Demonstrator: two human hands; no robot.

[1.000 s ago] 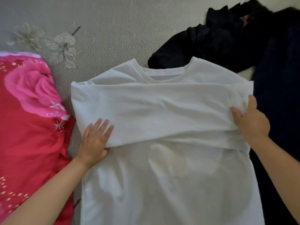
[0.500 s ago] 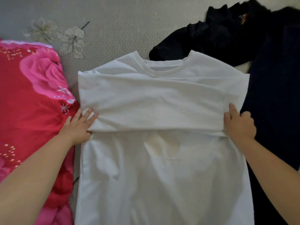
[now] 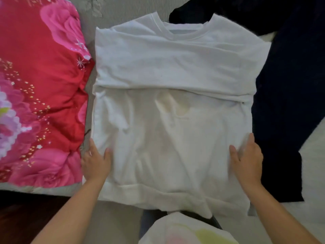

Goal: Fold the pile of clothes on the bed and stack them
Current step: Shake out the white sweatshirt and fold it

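A grey bed (image 3: 123,7) with a faint leaf print carries everything here, its near edge running under the person's forearms.

The shirt (image 3: 172,120), white, lies flat in the middle of the bed, collar away from the person and hem toward them. Both sleeves are already turned across the chest, making a straight band from side to side, so the body is a neat rectangle. The cloth is thin and softly creased, with a pale yellowish patch near the centre; the hem is a thicker ribbed strip hanging slightly over the bed's edge.

The left hand (image 3: 95,162) rests at the shirt's left edge low down, thumb on the cloth, fingers flat and holding nothing. The right hand (image 3: 246,159) lies on the right edge at the same height, fingers straight, pressing the cloth. Set level on the two sides, they are probably smoothing the lower half or readying to lift the hem toward the collar.

A red floral quilt (image 3: 40,88) lies just beside the shirt's left edge. Dark clothes (image 3: 288,85) lie along the right and behind the collar, likely the pile yet to fold.
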